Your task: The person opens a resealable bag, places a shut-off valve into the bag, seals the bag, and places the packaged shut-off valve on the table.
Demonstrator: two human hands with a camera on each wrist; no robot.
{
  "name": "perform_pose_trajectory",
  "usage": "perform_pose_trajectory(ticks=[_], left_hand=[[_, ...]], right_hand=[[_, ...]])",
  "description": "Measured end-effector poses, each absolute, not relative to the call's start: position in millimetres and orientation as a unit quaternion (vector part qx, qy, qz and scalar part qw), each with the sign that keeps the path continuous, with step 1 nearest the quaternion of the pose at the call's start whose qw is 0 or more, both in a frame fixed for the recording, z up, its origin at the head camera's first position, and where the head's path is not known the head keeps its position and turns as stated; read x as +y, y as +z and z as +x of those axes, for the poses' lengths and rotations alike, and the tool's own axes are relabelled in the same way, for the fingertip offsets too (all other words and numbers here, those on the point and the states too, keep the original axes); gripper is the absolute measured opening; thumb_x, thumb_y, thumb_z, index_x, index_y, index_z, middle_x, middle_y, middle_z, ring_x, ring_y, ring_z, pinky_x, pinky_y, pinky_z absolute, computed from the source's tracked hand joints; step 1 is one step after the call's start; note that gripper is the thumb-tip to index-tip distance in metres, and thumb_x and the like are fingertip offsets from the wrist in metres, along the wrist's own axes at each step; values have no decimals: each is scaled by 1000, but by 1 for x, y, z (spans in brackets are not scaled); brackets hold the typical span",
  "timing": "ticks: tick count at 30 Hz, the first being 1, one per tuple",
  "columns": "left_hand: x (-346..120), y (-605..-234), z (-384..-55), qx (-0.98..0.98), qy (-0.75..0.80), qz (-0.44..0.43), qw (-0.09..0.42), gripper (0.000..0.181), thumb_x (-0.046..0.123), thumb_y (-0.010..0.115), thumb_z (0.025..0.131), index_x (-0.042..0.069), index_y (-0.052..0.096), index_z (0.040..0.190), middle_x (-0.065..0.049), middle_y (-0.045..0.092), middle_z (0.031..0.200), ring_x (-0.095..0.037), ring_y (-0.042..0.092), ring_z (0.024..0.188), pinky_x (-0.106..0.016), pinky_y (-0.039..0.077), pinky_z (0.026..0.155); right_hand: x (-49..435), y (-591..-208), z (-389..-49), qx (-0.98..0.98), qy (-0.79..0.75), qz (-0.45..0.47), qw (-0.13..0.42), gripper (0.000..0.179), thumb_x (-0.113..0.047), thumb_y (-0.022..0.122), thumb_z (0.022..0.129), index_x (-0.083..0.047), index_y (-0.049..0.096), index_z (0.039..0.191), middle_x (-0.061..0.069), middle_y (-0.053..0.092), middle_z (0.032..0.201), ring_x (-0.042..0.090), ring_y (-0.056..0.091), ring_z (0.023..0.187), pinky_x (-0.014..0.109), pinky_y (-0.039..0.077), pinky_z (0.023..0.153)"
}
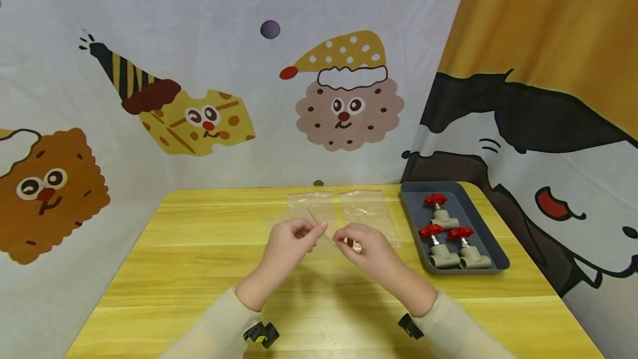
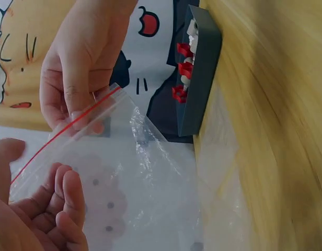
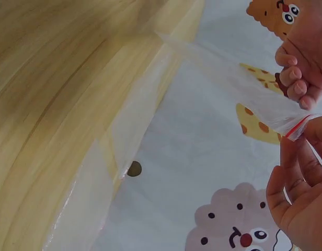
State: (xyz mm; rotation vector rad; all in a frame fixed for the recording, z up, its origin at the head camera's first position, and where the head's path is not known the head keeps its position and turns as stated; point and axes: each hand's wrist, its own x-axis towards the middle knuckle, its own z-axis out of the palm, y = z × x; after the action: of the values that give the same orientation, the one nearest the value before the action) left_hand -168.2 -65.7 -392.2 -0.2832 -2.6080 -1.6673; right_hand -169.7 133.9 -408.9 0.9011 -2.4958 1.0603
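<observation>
Head view showed the left hand [image 1: 292, 241] and right hand [image 1: 368, 244] pinching a red-edged bag [image 2: 142, 130] between them above the table [image 1: 199, 242], two flat bags [image 1: 368, 208] on its far side and three valves [image 1: 443, 259] in a tray [image 1: 478, 209] at right.

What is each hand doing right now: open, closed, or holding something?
Left hand: pinching the raised clear bag at its red-striped edge.
Right hand: pinching the same bag at that edge.
</observation>
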Motion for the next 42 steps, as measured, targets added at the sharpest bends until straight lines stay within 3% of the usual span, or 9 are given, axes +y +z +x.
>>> perform_pose_trajectory(ticks=[6, 15, 22, 29, 36, 42], left_hand=[[-67, -393, -168, -840, -533, -99, 8, 32, 43, 65, 88, 12, 71, 82, -2, 68, 72, -11, 62, 61, -26, 51, 55], [-68, -393, -169, -843, -528, -100, -4, 9, 19, 64, 90, 12, 70, 87, -2, 69, 75, -11, 62, 60, -27, 50, 51], [-68, -396, -171, -846, -520, -117, -6, 13, 22, 62, 93, 13, 69, 88, 1, 67, 75, -12, 62, 61, -28, 50, 51], [-69, -396, -171, -888, -433, -155, 0, 19, 24, 53, 96, 15, 65, 85, 7, 61, 69, -7, 56, 57, -24, 46, 50], [-70, -395, -170, -917, -366, -156, 38, 19, 17, 54, 86, 20, 52, 67, 8, 42, 55, -6, 36, 48, -20, 30, 47], [-71, -392, -168, -930, -343, -125, 36, 23, 20, 57, 77, 19, 44, 59, 8, 36, 51, -6, 31, 46, -21, 26, 45]], right_hand=[[131, -410, -168, -868, 374, 298, 129, 6, -14, 68, 88, -19, 70, 92, -9, 67, 86, 2, 54, 71, 24, 50, 61], [129, -411, -169, -864, 442, 235, 61, 4, -18, 67, 89, -18, 68, 92, -9, 65, 78, 11, 55, 66, 22, 49, 59], [123, -414, -171, -867, 437, 231, 66, 8, -26, 66, 90, -20, 70, 94, -10, 66, 81, 10, 55, 66, 22, 48, 59], [120, -414, -169, -864, 448, 219, 65, 5, -20, 65, 90, -18, 70, 90, -9, 66, 77, 10, 54, 62, 22, 47, 55], [126, -422, -174, -861, 477, 163, 65, 7, -17, 66, 90, -12, 70, 87, -2, 65, 71, 7, 50, 56, 23, 43, 48], [130, -425, -176, -877, 452, 139, 89, 5, -13, 67, 87, -15, 69, 83, -7, 63, 68, 6, 50, 57, 22, 44, 50]])
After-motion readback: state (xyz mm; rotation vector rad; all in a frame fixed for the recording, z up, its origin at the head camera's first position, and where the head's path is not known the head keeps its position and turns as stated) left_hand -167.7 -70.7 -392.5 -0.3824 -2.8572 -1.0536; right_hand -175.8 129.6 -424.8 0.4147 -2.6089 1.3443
